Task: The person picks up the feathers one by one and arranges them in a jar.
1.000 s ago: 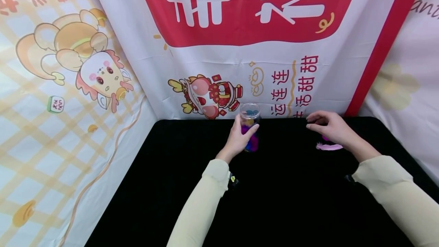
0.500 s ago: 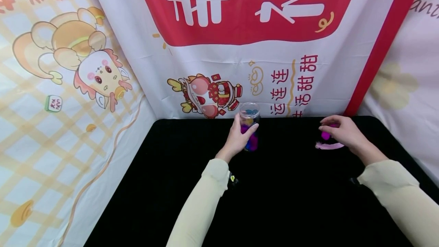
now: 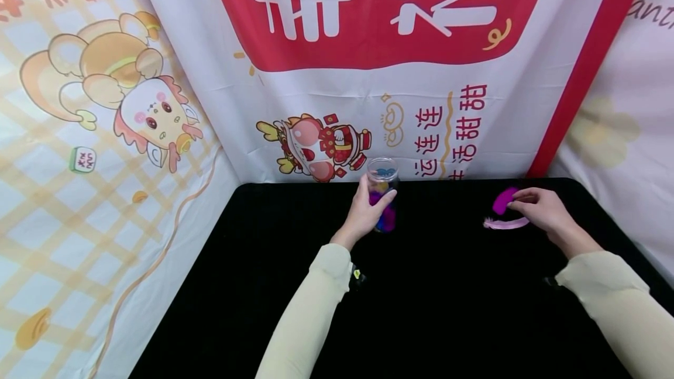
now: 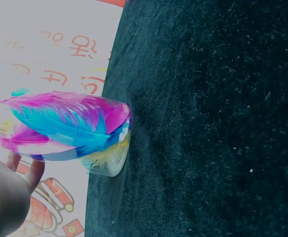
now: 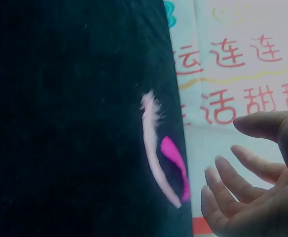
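Note:
My left hand (image 3: 364,210) grips a clear plastic jar (image 3: 383,169) standing near the back edge of the black table. Magenta, blue and yellow feathers (image 4: 60,123) fill it, as the left wrist view shows. Over at the right, my right hand (image 3: 544,212) hovers with its fingertips close beside a magenta feather (image 3: 504,200). In the right wrist view, a gap separates the thumb from the loosely bent fingers (image 5: 225,190), and nothing is seen between them. A pale pink feather (image 3: 505,224) lies just in front of the magenta one.
The black cloth-covered table (image 3: 421,309) stretches toward me. Behind it hangs a white and red printed curtain (image 3: 389,54); another printed curtain (image 3: 105,192) closes off the left side.
My right hand has moved right and slightly down, exposing more of the magenta feather that it partly hid before. The left hand and the jar have stayed in place.

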A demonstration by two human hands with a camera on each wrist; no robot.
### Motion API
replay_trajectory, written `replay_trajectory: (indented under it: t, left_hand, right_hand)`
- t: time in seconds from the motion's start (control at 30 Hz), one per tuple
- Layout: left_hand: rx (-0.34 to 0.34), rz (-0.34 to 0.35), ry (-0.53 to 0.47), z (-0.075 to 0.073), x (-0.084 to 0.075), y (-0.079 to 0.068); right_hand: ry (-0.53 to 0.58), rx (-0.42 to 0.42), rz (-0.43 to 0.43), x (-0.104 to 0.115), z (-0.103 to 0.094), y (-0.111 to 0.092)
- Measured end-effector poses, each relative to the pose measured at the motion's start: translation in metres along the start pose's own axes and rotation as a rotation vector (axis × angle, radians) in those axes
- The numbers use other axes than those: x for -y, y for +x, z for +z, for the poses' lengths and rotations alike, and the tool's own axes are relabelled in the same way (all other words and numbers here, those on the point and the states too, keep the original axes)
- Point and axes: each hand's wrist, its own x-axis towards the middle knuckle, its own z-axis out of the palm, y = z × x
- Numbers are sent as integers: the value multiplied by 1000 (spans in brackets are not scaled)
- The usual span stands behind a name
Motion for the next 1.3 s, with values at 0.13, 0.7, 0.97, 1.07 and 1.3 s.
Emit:
replay_trajectory:
  t: [0.13, 0.7, 0.97, 1.07, 1.3]
  left_hand:
    - [-7, 9, 5, 0, 0, 0]
    - [-9, 15, 7, 0, -1, -1]
    - [-1, -9, 2, 0, -3, -1]
    - [1, -15, -6, 0, -3, -1]
    - [-5, -2, 1, 1, -2, -2]
  right_hand:
    - [-37, -12, 13, -13, -1, -1]
    - [70, -36, 180, -54, 0, -3]
    - [481, 18, 199, -62, 1, -1]
    - [704, 56, 238, -59, -1, -1]
    - [952, 157, 323, -55, 0, -2]
